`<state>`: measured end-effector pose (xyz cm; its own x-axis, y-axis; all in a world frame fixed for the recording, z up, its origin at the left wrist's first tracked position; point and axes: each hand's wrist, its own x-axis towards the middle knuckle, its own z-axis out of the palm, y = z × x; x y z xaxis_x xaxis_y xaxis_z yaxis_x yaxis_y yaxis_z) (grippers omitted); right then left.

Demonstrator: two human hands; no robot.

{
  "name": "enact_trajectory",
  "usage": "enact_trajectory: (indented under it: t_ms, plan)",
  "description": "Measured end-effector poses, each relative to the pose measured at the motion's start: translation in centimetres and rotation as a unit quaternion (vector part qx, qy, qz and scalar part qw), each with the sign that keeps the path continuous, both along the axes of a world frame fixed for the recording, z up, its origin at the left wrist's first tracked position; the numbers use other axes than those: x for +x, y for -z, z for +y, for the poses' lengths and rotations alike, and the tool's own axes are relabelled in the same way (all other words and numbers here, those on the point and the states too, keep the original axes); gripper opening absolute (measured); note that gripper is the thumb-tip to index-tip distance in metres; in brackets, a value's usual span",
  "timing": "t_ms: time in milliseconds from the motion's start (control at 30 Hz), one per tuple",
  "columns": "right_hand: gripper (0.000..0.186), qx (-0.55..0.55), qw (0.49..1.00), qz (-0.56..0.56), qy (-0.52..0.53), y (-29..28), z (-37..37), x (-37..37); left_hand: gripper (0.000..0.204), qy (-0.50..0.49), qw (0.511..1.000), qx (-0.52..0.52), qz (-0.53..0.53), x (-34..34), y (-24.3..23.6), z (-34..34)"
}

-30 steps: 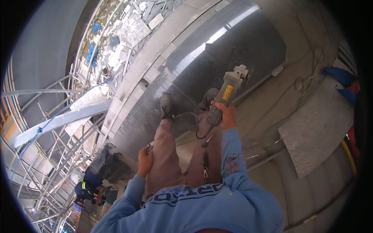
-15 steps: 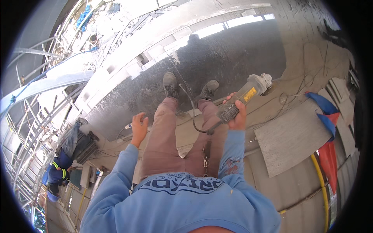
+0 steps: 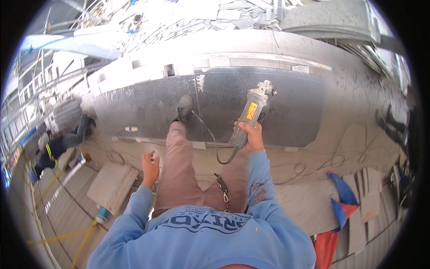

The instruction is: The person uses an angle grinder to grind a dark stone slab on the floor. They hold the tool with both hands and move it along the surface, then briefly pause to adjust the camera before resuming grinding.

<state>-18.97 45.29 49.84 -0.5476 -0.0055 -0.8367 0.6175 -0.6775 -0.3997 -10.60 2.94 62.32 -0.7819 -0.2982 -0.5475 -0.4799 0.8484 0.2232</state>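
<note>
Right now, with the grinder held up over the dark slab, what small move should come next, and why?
Probably lower the grinder until its head meets the dark slab. The right hand grips only its rear handle, with the head raised off the surface. The left hand hangs open and free, so it could join the grip first. One boot is already planted on the slab.

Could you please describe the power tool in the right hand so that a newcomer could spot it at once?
Find the dark slab running across the middle of the view. Over its right part, the right hand holds an angle grinder by its handle. It is grey with a yellow panel, its disc end points away, and a black cord loops from its base.
</note>
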Motion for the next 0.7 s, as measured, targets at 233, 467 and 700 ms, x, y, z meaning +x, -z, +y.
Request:
enact_trajectory:
  t_ms: [233,467,700]
  plan:
    - [0.036,-0.016,0.995,-0.029,-0.093,3.9,7.3,-1.6,0.036,-0.061,0.99,-0.099,0.077,4.8,-1.1,7.9]
    - [0.038,0.02,0.989,-0.044,-0.138,5.5,10.0,-1.9,0.035,-0.106,0.987,0.004,0.122,-0.9,0.8,18.0]
    - [0.046,-0.006,0.972,-0.074,-0.222,2.4,11.0,-2.3,0.039,-0.095,0.961,0.24,0.102,-0.8,6.5,25.0]
